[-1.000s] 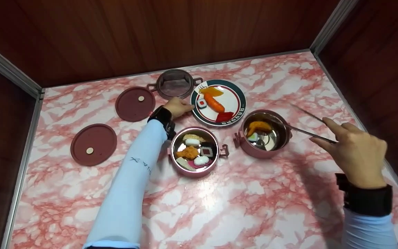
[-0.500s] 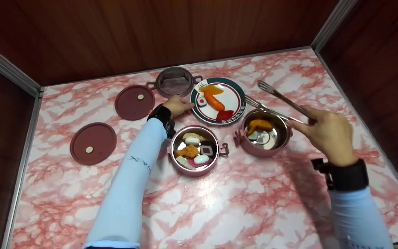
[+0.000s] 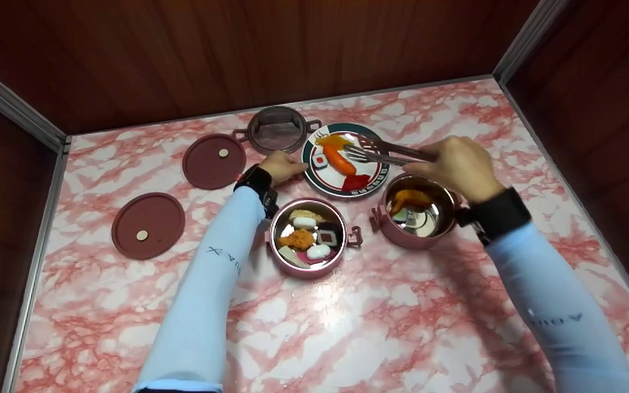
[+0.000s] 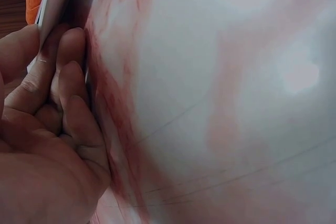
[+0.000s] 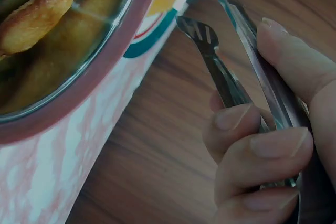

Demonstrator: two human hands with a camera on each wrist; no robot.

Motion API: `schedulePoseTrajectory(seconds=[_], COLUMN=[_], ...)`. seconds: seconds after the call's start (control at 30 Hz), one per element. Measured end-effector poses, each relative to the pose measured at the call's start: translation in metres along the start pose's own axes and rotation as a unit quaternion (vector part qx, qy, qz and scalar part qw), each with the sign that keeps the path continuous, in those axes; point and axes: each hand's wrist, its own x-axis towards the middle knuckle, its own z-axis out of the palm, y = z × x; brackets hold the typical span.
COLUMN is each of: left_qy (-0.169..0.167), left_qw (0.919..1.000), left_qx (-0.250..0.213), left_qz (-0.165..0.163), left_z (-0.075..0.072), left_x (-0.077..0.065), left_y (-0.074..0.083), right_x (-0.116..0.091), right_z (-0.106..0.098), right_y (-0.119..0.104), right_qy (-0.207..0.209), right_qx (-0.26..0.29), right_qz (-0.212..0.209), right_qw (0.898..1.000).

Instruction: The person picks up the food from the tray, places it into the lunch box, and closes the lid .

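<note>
My left hand (image 3: 282, 167) pinches the near-left rim of a round plate (image 3: 349, 128), thumb above and fingers beneath, as the left wrist view shows. On the plate lie a long orange food piece (image 3: 338, 160), a yellow piece (image 3: 334, 141), a red piece (image 3: 356, 182) and a small sushi roll (image 3: 320, 161). In my right hand (image 3: 459, 166) I hold metal tongs (image 3: 402, 151), their slotted tips spread over the plate's right part. Nothing shows between the tips. The right wrist view also has the tongs (image 5: 247, 51) and the curled fingers (image 5: 270, 153) round them.
A pink pot (image 3: 410, 240) with a curved yellow-brown piece inside stands below my right hand. Left of it, another pink pot (image 3: 306, 273) holds several food pieces. Two maroon lids (image 3: 148, 215) lie at the left, and a dark handled pot (image 3: 276, 144) stands behind.
My right hand has carried the tongs leftward, from the right of the right-hand pot to over the plate. The left hand has stayed on the plate's rim.
</note>
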Motion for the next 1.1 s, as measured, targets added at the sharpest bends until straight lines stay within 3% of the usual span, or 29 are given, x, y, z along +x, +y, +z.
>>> schedulePoseTrajectory(seconds=[0.17, 0.43, 0.73, 1.1], left_qy=[-0.003, 0.001, 0.0, 0.004], left_qw=[0.9996, 0.9996, 0.9992, 0.9999], left_qx=[-0.026, -0.025, -0.037, -0.009], left_qz=[-0.006, -0.013, -0.015, 0.004], left_z=[0.0, 0.001, 0.001, 0.0], left_x=[-0.001, -0.001, 0.0, -0.002], left_y=[0.001, 0.002, 0.0, 0.001], right_x=[0.023, 0.043, 0.047, 0.042], right_z=[0.007, 0.015, 0.023, 0.026], right_y=[-0.018, -0.039, -0.046, -0.045], right_qy=[-0.047, -0.079, -0.082, -0.095], right_qx=[-0.031, -0.054, -0.075, -0.065], right_qz=[0.023, 0.024, 0.021, 0.054], right_qw=[0.998, 0.995, 0.994, 0.992])
